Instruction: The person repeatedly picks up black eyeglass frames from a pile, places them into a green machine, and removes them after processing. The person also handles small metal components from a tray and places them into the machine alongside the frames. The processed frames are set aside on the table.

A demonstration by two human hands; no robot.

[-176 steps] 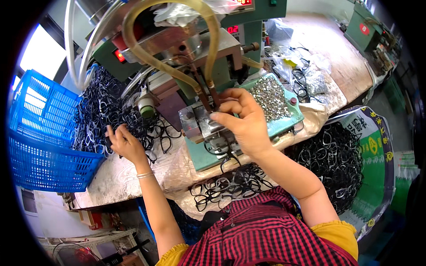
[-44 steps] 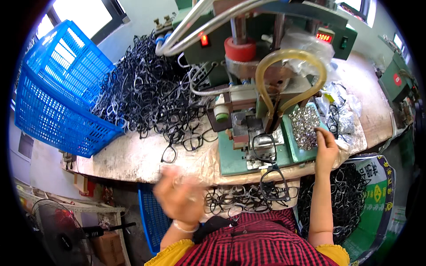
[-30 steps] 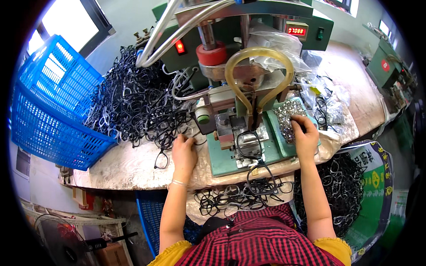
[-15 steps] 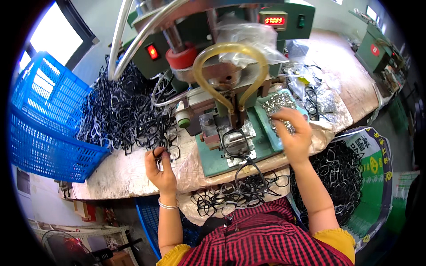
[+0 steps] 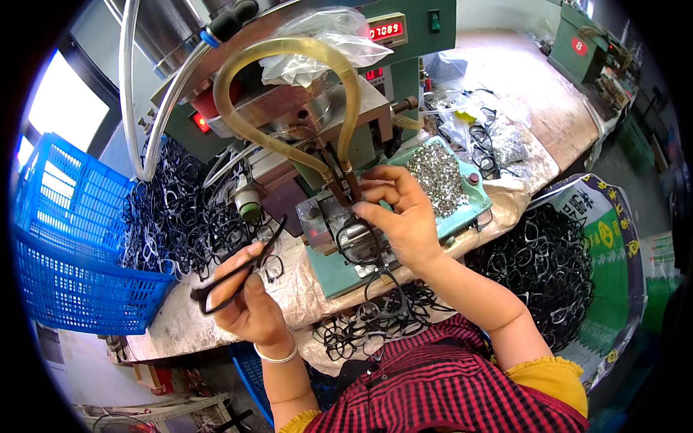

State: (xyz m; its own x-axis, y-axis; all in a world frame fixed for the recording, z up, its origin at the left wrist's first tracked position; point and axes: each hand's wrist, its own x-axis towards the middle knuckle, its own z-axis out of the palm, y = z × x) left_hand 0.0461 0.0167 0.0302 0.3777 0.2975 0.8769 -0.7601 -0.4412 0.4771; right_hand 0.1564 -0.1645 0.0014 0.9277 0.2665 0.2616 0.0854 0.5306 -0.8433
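Note:
My left hand (image 5: 253, 310) is closed round a black eyeglass frame (image 5: 271, 239), held raised and tilted left of the press. The fingers of my right hand (image 5: 408, 220) are pinched at the press's tip, above the metal fixture (image 5: 315, 222); whatever lies between them is too small to make out. Another black eyeglass frame (image 5: 361, 263) sits at the fixture, with part of it hanging over the front edge of the green base (image 5: 328, 278). Beside my right hand stands a teal tray (image 5: 474, 205) of small shiny metal parts (image 5: 435, 180).
Tangled dark frames (image 5: 188, 209) heap up by blue plastic baskets (image 5: 79, 289) at left. More frames (image 5: 361, 328) lie before me, and others (image 5: 541, 267) fill a green-and-white sack (image 5: 613, 289) at right. A yellowish hose (image 5: 225, 94) loops over the press.
My left hand has lifted an eyeglass frame from the heap's edge. From the tray, my right hand has moved left to the press tip. The view has shifted.

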